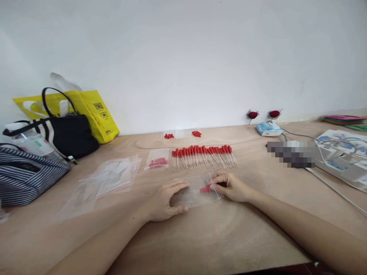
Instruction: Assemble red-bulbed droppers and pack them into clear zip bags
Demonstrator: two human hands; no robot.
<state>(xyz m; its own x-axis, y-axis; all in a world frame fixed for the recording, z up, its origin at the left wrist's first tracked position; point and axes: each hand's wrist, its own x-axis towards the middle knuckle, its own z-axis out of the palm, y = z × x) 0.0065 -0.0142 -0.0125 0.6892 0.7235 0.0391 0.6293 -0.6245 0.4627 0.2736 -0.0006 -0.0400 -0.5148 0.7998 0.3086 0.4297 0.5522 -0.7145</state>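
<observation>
While left hand [164, 200] flattens bag [191, 196], right hand [233, 187] pinches dropper [205, 188] — red.

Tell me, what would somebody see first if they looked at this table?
The long row of red-capped droppers in the middle of the table jumps out first. Right in front of it, the left hand presses flat on a clear bag while the right hand pinches one dropper at the bag's mouth. A bright yellow bag leans on the wall at far left.

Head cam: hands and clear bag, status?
Left hand flat on clear bag, pinning it. Right hand pinches red-bulb dropper at bag mouth. Dropper row lies beyond, apart from both hands.
</observation>
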